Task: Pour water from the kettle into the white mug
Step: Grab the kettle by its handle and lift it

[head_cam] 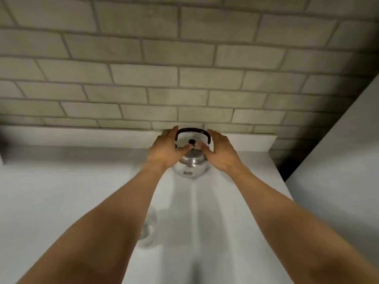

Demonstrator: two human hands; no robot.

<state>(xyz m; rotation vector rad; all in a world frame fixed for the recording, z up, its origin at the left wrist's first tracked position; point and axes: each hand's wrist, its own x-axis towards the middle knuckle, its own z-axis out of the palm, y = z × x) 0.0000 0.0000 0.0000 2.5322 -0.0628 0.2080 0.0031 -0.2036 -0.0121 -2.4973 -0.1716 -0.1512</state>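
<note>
Pale brick wall [184,58] behind, white countertop [61,191] below, low white upstand [102,138] along wall, shadowed corner [291,160] right

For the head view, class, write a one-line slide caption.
Left hand and right hand flank a steel kettle on the white counter by a tiled wall.

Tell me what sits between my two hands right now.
The head view shows the metal kettle between the left hand and the right hand.
</note>
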